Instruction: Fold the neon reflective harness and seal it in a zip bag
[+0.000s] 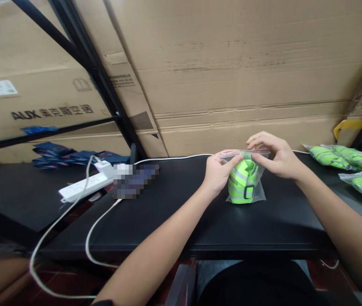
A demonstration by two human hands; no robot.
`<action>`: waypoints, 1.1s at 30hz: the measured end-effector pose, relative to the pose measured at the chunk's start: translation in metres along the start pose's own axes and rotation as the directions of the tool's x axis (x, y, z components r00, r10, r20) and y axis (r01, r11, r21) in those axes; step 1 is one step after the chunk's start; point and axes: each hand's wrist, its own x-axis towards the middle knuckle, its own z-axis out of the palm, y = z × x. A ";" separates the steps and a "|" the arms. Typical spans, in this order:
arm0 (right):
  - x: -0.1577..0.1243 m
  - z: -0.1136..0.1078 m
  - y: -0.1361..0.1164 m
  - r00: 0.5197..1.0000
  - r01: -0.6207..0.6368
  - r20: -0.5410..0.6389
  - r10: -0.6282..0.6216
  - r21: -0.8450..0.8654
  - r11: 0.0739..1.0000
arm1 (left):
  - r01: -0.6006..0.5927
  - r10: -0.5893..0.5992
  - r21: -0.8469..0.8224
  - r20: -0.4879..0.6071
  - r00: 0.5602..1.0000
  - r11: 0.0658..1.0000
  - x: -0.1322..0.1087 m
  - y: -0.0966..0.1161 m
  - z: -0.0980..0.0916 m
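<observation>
Our left hand and right hand pinch the top edge of the clear bag with their fingers, the bag upright on the counter between them, long axis vertical, a green vest inside.

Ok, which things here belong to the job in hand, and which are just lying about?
Job: left hand, right hand, clear zip bag, neon-green reflective strap, bagged green bundles.
Lying about: white power strip, white cable, blue packets, cardboard boxes.
</observation>
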 end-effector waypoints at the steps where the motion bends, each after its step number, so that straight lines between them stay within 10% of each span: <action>1: 0.000 -0.001 -0.001 1.000 0.029 0.002 -0.029 -0.034 0.999 | -0.012 0.012 0.012 0.011 1.000 1.000 0.000 0.002 0.001; 33: -0.001 -0.009 -0.033 0.975 0.126 0.216 -0.051 -0.349 0.929 | -0.146 0.130 0.101 0.149 0.980 0.984 -0.006 0.005 0.005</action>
